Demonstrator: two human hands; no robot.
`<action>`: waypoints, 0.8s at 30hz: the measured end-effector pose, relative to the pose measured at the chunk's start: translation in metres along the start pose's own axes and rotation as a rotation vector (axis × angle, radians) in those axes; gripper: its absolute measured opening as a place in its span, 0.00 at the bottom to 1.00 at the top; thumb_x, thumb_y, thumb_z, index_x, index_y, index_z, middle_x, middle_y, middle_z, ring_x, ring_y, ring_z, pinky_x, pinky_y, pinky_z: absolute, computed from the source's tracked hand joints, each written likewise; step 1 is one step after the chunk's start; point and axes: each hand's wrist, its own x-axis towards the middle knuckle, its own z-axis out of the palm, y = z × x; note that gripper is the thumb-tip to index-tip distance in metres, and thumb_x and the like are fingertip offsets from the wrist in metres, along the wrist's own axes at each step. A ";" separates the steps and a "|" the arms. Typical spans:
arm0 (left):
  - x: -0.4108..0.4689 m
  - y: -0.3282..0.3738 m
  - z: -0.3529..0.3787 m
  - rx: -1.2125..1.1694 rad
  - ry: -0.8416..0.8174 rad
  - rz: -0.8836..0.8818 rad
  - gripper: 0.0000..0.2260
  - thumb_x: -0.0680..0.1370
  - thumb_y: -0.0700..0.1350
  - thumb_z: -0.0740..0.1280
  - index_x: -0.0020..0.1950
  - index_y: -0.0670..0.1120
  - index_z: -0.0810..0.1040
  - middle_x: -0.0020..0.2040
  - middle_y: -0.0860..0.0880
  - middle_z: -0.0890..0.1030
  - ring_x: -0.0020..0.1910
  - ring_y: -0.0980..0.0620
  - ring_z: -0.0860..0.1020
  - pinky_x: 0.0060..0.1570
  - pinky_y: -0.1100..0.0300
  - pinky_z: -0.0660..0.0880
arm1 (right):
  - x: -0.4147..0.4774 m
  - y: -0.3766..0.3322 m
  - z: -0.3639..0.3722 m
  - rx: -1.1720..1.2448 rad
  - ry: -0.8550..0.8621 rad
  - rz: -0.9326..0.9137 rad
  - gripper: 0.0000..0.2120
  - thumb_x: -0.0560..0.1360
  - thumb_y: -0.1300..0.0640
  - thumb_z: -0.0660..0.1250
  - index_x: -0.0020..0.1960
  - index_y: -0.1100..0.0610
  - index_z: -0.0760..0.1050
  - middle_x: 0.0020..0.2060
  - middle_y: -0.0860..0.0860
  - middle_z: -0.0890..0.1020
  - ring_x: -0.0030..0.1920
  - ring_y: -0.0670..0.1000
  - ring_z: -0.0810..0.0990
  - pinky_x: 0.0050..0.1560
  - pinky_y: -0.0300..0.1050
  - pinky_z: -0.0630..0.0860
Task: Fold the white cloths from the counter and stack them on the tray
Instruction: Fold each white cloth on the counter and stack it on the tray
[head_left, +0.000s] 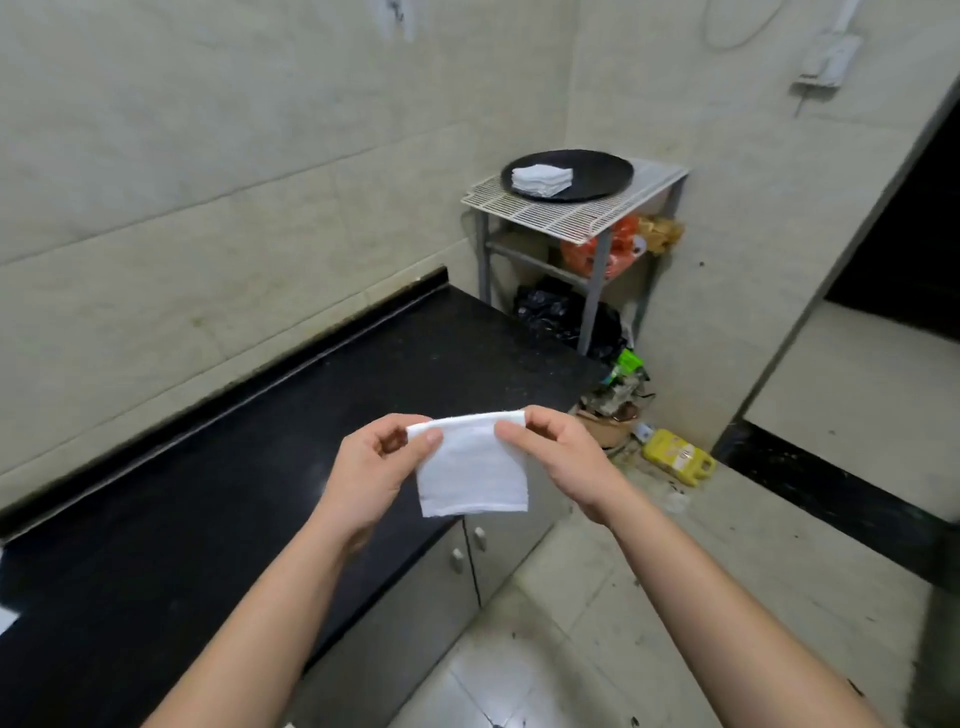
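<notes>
A small white cloth (470, 465) hangs folded in the air over the front edge of the black counter (218, 499). My left hand (374, 467) pinches its top left corner and my right hand (550, 452) pinches its top right corner. Farther back, a round black tray (602, 171) sits on a white wire rack (571, 213) and carries a stack of folded white cloths (542, 179).
Under the rack are a black bag (561, 317), an orange bag (618, 249) and scattered rubbish. A yellow bottle (678, 457) lies on the tiled floor. Grey cabinet doors (467, 566) run below the counter. A dark doorway (909, 249) opens at the right.
</notes>
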 end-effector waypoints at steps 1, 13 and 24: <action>0.006 0.003 0.031 -0.049 -0.015 -0.016 0.03 0.76 0.41 0.72 0.50 0.45 0.83 0.40 0.52 0.84 0.40 0.58 0.79 0.41 0.66 0.75 | -0.007 0.004 -0.025 0.034 0.016 0.023 0.08 0.79 0.55 0.70 0.41 0.53 0.79 0.35 0.43 0.80 0.36 0.42 0.76 0.38 0.33 0.71; 0.111 -0.032 0.195 -0.377 -0.302 -0.390 0.26 0.70 0.42 0.76 0.67 0.42 0.75 0.60 0.38 0.81 0.60 0.36 0.79 0.64 0.38 0.73 | 0.029 0.051 -0.178 0.205 0.290 0.151 0.08 0.78 0.61 0.70 0.56 0.60 0.79 0.48 0.55 0.86 0.46 0.49 0.83 0.46 0.43 0.80; 0.324 -0.032 0.286 -0.326 -0.484 -0.384 0.15 0.79 0.42 0.67 0.65 0.40 0.78 0.60 0.42 0.83 0.59 0.43 0.81 0.57 0.51 0.79 | 0.201 0.052 -0.305 0.122 0.442 0.213 0.06 0.79 0.61 0.69 0.56 0.59 0.80 0.51 0.57 0.86 0.49 0.53 0.84 0.53 0.51 0.80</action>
